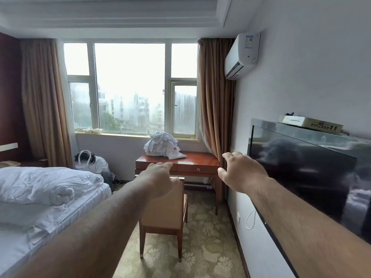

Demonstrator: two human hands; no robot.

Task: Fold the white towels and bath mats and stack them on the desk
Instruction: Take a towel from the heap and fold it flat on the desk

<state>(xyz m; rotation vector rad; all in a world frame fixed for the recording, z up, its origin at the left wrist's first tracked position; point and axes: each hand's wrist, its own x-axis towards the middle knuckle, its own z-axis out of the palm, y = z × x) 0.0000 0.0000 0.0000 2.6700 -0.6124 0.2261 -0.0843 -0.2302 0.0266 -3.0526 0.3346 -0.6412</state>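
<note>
Over on the left, the bed (40, 189) lies rumpled under its white duvet, and a bag (88, 159) slumps by the wall below the window. Next across, the left hand (158, 177) is stretched forward, fingers loosely bent, nothing in them, right at the top of the chair (166, 209). Whether it touches the chair's back, I can't tell. Beyond the chair is the heap of white towels (162, 146), unfolded and bunched on the left part of the desk (200, 160) under the sill. The right hand (239, 171) is out too, fingers spread and slightly curled, empty, in front of the wall-mounted television (311, 177). This looks like the approach, with folding not yet begun. The next move calls for closing in on the desk, getting round or shifting the chair, and lifting one piece from the heap by an edge.
</note>
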